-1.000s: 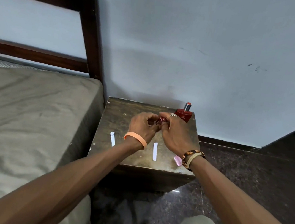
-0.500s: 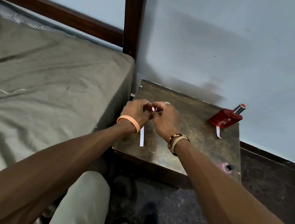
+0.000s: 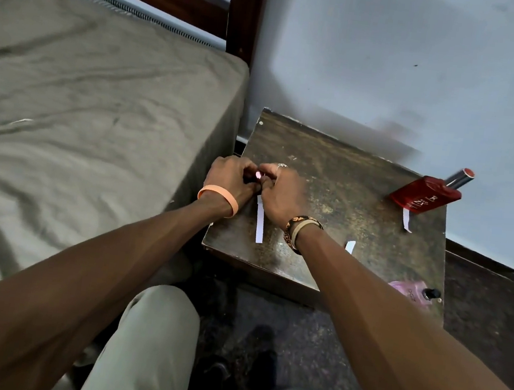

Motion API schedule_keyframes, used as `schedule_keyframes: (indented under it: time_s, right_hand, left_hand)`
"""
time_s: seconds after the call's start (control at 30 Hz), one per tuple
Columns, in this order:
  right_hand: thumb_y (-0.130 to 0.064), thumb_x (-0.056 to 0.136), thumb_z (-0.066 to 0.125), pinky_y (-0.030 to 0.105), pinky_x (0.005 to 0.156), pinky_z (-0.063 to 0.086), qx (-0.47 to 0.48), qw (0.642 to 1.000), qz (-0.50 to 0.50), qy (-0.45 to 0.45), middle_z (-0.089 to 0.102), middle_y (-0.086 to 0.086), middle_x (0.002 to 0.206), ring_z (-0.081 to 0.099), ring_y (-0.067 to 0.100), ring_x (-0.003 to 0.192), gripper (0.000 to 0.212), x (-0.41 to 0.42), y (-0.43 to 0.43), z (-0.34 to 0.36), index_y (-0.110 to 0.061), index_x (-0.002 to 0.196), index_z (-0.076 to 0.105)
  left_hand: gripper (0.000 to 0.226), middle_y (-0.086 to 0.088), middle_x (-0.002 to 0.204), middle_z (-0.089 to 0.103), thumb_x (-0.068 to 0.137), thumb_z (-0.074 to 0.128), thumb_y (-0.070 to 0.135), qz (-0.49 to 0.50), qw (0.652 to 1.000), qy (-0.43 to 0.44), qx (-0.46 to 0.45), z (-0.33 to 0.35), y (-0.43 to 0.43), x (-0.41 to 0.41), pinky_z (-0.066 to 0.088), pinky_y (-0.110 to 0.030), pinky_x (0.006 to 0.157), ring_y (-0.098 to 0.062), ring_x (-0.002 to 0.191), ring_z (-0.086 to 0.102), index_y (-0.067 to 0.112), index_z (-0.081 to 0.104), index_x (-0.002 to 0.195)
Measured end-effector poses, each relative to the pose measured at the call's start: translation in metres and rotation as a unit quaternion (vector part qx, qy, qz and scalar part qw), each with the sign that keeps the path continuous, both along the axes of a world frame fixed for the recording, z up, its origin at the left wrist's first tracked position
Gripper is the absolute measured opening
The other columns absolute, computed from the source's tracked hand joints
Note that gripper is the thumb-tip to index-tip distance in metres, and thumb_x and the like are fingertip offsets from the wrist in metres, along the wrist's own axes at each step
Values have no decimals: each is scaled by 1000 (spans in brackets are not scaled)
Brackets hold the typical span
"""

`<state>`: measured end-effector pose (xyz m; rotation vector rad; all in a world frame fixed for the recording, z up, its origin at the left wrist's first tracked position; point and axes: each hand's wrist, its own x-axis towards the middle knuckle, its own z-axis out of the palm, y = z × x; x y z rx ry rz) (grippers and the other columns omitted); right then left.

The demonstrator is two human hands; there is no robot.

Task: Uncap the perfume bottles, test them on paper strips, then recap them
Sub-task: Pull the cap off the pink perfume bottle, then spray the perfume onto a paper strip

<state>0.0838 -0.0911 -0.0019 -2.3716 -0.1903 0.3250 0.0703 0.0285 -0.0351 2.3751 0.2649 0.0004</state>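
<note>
My left hand (image 3: 230, 175) and my right hand (image 3: 286, 193) are pressed together over the near left part of the small wooden table (image 3: 343, 189). Both are closed on a small pinkish bottle (image 3: 258, 174); only a sliver of it shows between the fingers. Whether its cap is on is hidden. A white paper strip (image 3: 259, 222) lies on the table just under my hands. Another strip (image 3: 349, 246) peeks out beside my right forearm. A red perfume bottle (image 3: 424, 196) with a silver and red cap stands at the back right, a third strip (image 3: 407, 220) in front of it.
A pink bottle (image 3: 409, 289) with a black top lies at the table's near right corner. A bed (image 3: 99, 94) with a grey sheet adjoins the table on the left, its dark wooden headboard post (image 3: 245, 12) behind. The wall runs along the back. My knees are below.
My hands, still joined on the small bottle, have moved left and nearer to me, away from the red bottle. The view has swung left and tilted down.
</note>
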Motion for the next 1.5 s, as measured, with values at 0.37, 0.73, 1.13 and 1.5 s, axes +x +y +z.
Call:
schedule_keyframes:
  time_s: [0.37,0.73,1.13,1.5]
  right_hand:
    - [-3,95,49,36,102,46,-25,1000,4,18,60,13,135,55,27,124,46,-2,-8,3,-12,140,51]
    - [-2,99,41,32,94,52,-39,996,-81,-5,67,8,123,64,21,110,41,-37,-81,25,-12,135,56]
    - [-8,92,54,23,74,41,-55,975,-214,3,69,3,106,62,16,94,38,-67,-166,22,-15,129,61]
    - [2,87,50,43,89,53,18,969,-241,42,69,11,112,64,26,105,49,-69,-175,2,-10,135,54]
  left_hand:
    - [30,-1,93,71,72,77,23,-15,1000,10,4,4,-1,-1,49,-35,92,-16,90,65,18,68,100]
    - [42,-4,100,58,84,64,28,50,990,-129,8,18,-8,-31,46,-35,89,-22,97,52,15,55,122]
    - [22,-6,99,66,88,60,22,-166,985,-29,24,40,-146,-39,45,-31,83,-22,93,60,12,65,107]
    - [24,-13,119,43,86,60,19,-200,970,76,117,-2,-198,-24,48,-42,90,-32,101,53,13,59,109]
